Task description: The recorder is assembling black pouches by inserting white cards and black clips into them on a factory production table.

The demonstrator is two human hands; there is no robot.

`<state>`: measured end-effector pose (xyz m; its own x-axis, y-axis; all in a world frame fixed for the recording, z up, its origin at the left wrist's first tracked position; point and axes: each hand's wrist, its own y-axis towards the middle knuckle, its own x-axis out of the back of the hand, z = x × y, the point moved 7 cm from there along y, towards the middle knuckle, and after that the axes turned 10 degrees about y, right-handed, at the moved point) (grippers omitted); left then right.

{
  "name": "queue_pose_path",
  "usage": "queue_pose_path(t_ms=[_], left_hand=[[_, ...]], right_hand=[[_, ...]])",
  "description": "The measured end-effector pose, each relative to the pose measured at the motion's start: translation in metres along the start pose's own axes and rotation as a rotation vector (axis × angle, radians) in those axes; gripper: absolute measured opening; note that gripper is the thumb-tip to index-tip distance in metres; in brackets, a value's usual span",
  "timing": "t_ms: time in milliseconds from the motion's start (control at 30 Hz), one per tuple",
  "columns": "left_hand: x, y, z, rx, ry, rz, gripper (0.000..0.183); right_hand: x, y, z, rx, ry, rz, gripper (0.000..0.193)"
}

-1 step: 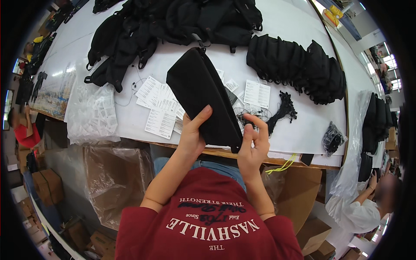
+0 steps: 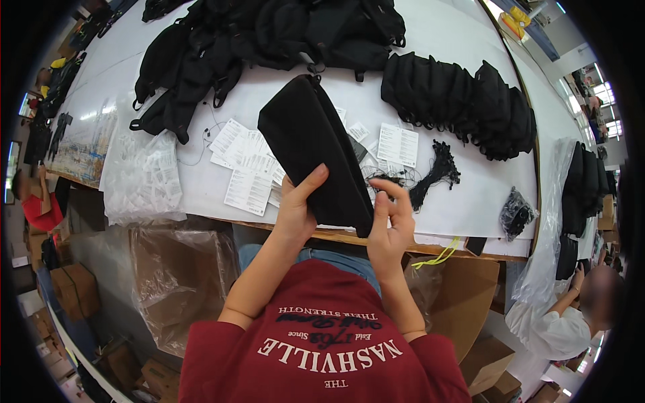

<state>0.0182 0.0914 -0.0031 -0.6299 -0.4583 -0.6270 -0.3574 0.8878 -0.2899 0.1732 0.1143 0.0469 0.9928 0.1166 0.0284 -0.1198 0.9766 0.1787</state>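
Note:
A flat black zippered pouch (image 2: 306,144) is held up at a tilt over the table's near edge. My left hand (image 2: 299,208) grips its lower left side, thumb on the front and fingers behind. Close against the pouch's lower right corner is my right hand (image 2: 391,225), its fingers curled and its thumb and index close together; whatever they hold is too small to make out. Behind the pouch lie white printed cards (image 2: 248,189), partly hidden by it. A bundle of thin black cords (image 2: 433,173) rests to the right of the pouch.
Black bags (image 2: 269,33) are heaped at the back of the white table (image 2: 470,208), with a row of black pouches (image 2: 457,97) at right. Clear plastic bags (image 2: 144,181) hang over the left edge. Below stands a plastic-lined carton (image 2: 178,282). A co-worker (image 2: 557,322) is at far right.
My right index finger has shifted slightly left toward the pouch's edge, and the thumb has moved a little with it. The pouch and my left hand stay nearly the same.

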Motion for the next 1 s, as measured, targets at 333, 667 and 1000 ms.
queue_pose_path(t_ms=[333,667,1000], left_hand=[[-0.010,-0.020,0.015,0.303,0.359,0.352,0.028],[-0.010,-0.024,0.018,0.384,0.398,0.379,0.029],[-0.014,-0.025,0.024,0.416,0.330,0.339,0.028]], right_hand=[[0.016,0.049,0.015,0.111,0.199,0.080,0.023],[0.028,0.052,0.009,0.005,0.370,0.130,0.029],[0.041,0.040,0.018,0.219,0.152,-0.089,0.012]])
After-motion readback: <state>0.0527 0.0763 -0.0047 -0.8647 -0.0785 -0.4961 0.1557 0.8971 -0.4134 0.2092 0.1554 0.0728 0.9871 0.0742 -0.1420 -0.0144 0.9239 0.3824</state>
